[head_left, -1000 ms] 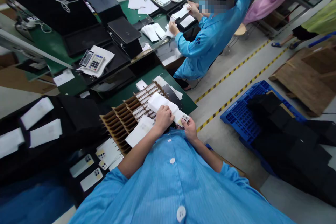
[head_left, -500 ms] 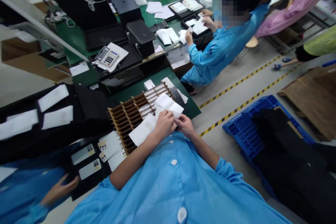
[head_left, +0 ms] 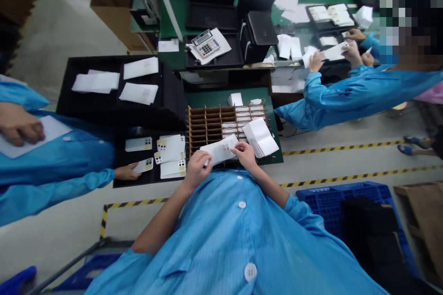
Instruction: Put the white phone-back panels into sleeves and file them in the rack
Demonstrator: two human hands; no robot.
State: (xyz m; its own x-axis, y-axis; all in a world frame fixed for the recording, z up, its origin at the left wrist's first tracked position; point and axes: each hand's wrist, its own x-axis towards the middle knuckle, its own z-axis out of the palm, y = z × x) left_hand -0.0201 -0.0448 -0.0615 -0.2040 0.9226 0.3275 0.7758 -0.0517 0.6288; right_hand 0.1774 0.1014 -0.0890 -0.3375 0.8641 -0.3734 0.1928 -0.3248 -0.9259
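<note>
My left hand (head_left: 199, 168) is closed on the left end of a white paper sleeve (head_left: 218, 148), through which a faint camera pattern shows. My right hand (head_left: 245, 154) pinches the sleeve's right end between thumb and fingers. The sleeve is held over the near edge of a brown cardboard divider grid (head_left: 198, 125). Thin white pieces (head_left: 231, 130) fill several slots on the grid's right side; the left slots look unfilled. A stack of white sleeves (head_left: 261, 137) lies over the grid's right corner, beside my right hand.
At left, a co-worker's hand (head_left: 127, 172) holds a white phone back panel (head_left: 145, 165); more panels (head_left: 171, 148) lie on a black surface. White sleeves (head_left: 139, 93) lie on a black box (head_left: 121, 113). Ahead is a calculator (head_left: 207, 45). Another co-worker (head_left: 332, 87) sits right, near a blue pallet (head_left: 311, 200).
The view has swung left. My hands, close together before, are now apart at the two ends of one sleeve. The left co-worker's hand now holds a panel.
</note>
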